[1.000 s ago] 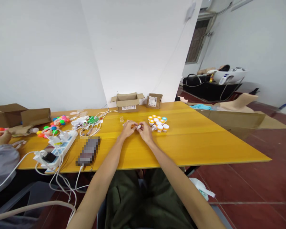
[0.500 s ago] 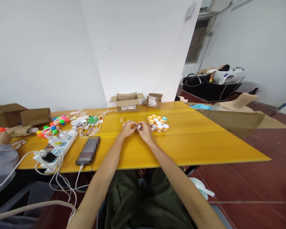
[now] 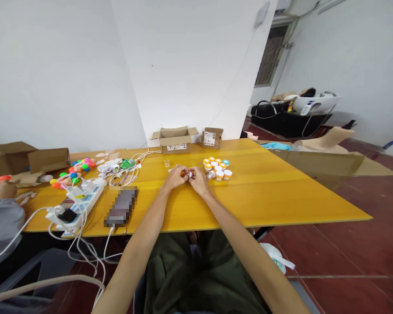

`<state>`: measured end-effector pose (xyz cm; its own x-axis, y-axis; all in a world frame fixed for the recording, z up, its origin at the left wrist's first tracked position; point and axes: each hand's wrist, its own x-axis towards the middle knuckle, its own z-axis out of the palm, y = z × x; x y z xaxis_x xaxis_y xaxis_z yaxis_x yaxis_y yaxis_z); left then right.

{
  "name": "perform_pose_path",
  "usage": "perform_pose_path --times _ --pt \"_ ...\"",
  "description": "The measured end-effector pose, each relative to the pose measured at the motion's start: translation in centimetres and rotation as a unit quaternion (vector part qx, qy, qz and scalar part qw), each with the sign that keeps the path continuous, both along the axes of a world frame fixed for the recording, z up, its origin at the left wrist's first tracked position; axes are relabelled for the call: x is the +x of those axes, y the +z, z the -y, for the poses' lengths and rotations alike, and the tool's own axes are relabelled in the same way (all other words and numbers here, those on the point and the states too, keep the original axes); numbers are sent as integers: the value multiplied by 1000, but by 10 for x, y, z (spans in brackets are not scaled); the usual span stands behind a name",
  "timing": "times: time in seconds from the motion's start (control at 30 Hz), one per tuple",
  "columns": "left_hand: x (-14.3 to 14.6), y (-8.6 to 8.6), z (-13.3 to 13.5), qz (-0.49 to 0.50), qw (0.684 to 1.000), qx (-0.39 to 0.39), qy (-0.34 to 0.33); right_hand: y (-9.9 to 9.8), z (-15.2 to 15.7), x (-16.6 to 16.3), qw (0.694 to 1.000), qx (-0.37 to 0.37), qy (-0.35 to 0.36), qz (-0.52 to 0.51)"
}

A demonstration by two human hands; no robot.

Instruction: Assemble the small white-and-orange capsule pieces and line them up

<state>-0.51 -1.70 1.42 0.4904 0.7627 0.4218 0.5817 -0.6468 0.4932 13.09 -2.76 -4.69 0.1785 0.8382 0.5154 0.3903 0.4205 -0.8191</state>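
My left hand [image 3: 176, 177] and my right hand [image 3: 199, 177] meet over the table, their fingertips nearly touching. Pinched in the left fingers is a small orange piece [image 3: 182, 173], mostly covered by them. The right fingers close on a small white round piece [image 3: 190, 175], held against the orange one. Just right of my right hand stands a cluster of small round tubs [image 3: 219, 174] with white, orange and teal tops. A clear little cup [image 3: 167, 163] sits beyond my left hand, and a small white piece [image 3: 170, 170] lies near its knuckles.
At the table's [image 3: 265, 196] back stand an open carton [image 3: 174, 142] and a smaller box [image 3: 212, 138]. To the left lie a phone [image 3: 121, 206], a power strip [image 3: 85, 203], tangled cables and coloured balls [image 3: 74, 174]. A co-worker's hand [image 3: 3, 190] is at far left.
My hands stay in nearly the same place, with the white piece shifting slightly left towards the orange one. The co-worker's hand at far left has moved a little.
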Motion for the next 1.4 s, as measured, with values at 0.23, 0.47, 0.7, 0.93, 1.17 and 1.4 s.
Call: perform_pose_path --times 0.23,0.47,0.7,0.93,1.17,1.4 --pt "-1 -1 -1 1 1000 2 2 0 -1 0 1000 -8 -7 6" --pt "-1 1 -1 -8 1000 15 -26 3 1 0 1000 -10 -6 5" --pt "-1 3 1 -13 1000 5 -8 5 5 1 1000 3 -1 17" --pt "-1 1 -1 -10 1000 9 -5 6 6 2 999 17 -11 34" --pt "-1 1 0 -4 1000 15 -15 8 8 1 999 13 -11 33" --pt "-3 -1 -2 -31 999 25 -8 7 7 1 999 23 -3 44"
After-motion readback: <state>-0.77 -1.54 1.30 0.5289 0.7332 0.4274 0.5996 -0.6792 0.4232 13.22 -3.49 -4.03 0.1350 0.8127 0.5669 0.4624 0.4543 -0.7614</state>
